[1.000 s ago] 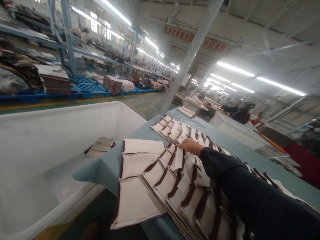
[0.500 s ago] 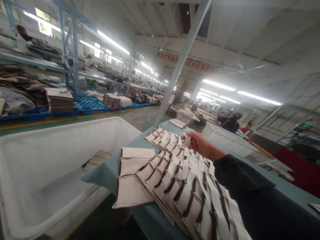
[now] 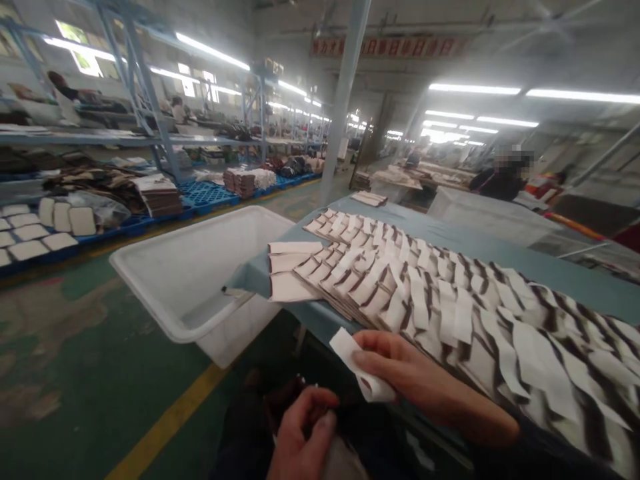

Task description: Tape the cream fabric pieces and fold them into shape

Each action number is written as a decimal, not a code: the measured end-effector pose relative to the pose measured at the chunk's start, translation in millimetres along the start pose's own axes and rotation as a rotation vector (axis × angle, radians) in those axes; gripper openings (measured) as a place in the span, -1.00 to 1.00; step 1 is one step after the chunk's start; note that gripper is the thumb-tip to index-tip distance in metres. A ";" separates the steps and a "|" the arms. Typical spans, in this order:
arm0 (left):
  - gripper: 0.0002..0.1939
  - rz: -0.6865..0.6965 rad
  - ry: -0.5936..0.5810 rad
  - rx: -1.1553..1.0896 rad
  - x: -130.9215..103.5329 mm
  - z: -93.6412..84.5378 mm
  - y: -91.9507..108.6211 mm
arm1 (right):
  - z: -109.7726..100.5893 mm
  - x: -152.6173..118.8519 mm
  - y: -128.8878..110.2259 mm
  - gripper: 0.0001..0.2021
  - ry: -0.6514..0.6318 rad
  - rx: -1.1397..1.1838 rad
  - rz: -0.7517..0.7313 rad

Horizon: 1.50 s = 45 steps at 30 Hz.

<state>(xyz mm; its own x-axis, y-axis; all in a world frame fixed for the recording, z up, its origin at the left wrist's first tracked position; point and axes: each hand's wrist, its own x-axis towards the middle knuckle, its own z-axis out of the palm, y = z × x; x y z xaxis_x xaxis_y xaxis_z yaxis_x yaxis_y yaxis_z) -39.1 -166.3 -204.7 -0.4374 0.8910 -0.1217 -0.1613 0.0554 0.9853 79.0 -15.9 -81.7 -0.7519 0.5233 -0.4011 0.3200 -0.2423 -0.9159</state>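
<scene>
My right hand [image 3: 390,363] pinches a white strip [image 3: 367,383] that curls below the fingers, just off the table's near edge. Low in the middle, my left hand [image 3: 305,433] has its fingers curled together over my lap. What it grips, if anything, I cannot make out; a greyish piece shows beneath it. Beside my right hand, overlapping beige pieces with dark edges [image 3: 320,270] lie in rows on the table, many with white strips [image 3: 419,297] across them. Larger beige panels [image 3: 293,287] stick out at the table's left corner.
A white plastic tub [image 3: 155,280] stands left of the blue-green covered table [image 3: 415,217]. A pole [image 3: 345,107] rises behind it. Shelving [image 3: 150,100] and blue pallets [image 3: 200,193] with stacked goods line the left. A person [image 3: 503,177] is at the back right.
My right hand has drawn back from over the rows to the near edge with the white strip. My left hand has come into view. The view has turned and shows more floor.
</scene>
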 end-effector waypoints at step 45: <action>-0.64 -0.252 0.032 -0.064 -61.0 -17.2 -5.5 | 74.9 -20.3 158.1 -0.43 0.235 0.367 -0.093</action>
<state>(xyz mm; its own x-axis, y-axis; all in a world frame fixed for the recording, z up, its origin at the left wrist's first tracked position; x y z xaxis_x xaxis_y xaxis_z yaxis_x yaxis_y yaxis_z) -26.7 -228.7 -204.8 -0.4041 0.8379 -0.3670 -0.3242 0.2439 0.9140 101.7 -126.0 -217.3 -0.6029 0.7176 -0.3487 -0.0008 -0.4376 -0.8992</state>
